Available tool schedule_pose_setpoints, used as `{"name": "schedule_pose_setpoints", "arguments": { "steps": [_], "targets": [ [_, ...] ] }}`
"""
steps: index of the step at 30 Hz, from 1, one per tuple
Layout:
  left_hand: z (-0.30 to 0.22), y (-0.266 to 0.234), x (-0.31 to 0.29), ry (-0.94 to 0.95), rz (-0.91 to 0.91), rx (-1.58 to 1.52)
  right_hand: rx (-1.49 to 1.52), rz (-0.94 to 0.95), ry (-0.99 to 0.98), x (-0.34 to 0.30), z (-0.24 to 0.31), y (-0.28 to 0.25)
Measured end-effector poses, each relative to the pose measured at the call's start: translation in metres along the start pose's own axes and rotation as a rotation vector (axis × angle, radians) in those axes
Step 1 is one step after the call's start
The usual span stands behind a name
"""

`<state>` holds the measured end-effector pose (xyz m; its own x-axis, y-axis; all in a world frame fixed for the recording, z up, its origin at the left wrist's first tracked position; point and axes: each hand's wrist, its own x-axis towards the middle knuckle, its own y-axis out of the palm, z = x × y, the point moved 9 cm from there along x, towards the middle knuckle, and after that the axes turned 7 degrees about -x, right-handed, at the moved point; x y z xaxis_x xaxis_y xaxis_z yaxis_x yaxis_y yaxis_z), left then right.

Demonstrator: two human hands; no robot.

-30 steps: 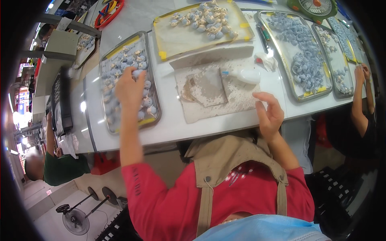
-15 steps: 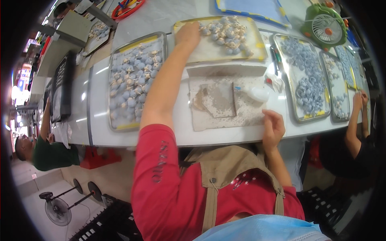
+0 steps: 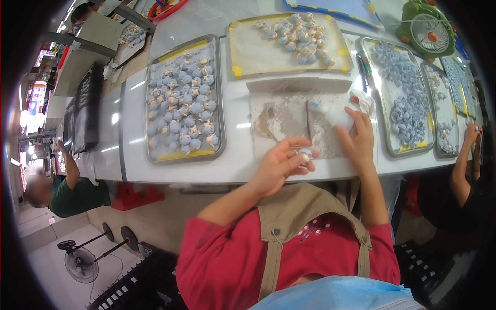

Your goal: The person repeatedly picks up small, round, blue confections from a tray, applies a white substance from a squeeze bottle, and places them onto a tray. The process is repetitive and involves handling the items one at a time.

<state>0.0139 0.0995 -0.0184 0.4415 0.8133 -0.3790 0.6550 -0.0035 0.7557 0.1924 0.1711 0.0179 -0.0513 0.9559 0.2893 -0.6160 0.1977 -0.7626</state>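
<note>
Head view: well to the left of the cardboard sheet [image 3: 330,85], a co-worker in a green sleeve [image 3: 80,196] sits beyond a black case [image 3: 87,113]. Nearer the sheet's left side, 1 metal tray [image 3: 221,98] holds many small round blue-and-cream pieces. Just behind the sheet lies a pale board [image 3: 248,46] with yellow-taped edges, with more such pieces heaped toward its right.

At the front edge of the sheet, the person's left hand [image 3: 279,168] has its fingers curled and pinching 1 blue-and-cream piece [image 3: 305,154], held up over that edge. On the sheet's right half lies a blurred white bottle [image 3: 330,111], its blue tip pointing left. The right hand [image 3: 357,138] is at the sheet's right edge, thumb and fingers spread around the bottle's rear end; I cannot tell whether they touch it.

Right of the sheet, a crumpled white cloth [image 3: 367,102] comes first, then 1 metal tray [image 3: 408,152] of curled blue pieces. Farther right stand 1 narrower tray [image 3: 447,154], a green fan [image 3: 431,36] behind it, and another co-worker's 2 hands [image 3: 473,133], close together.
</note>
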Motion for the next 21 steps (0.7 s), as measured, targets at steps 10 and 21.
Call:
{"name": "schedule_pose_setpoints", "arguments": {
  "steps": [10, 21],
  "targets": [
    [0.031, 0.000, 0.002, 0.074, -0.029, 0.025, 0.545, -0.042, 0.300, -0.039, -0.017, -0.016],
    [0.028, 0.005, -0.001, 0.176, -0.127, 0.256, 0.188, -0.154, -0.126, -0.067, 0.028, -0.086]
  ]
}}
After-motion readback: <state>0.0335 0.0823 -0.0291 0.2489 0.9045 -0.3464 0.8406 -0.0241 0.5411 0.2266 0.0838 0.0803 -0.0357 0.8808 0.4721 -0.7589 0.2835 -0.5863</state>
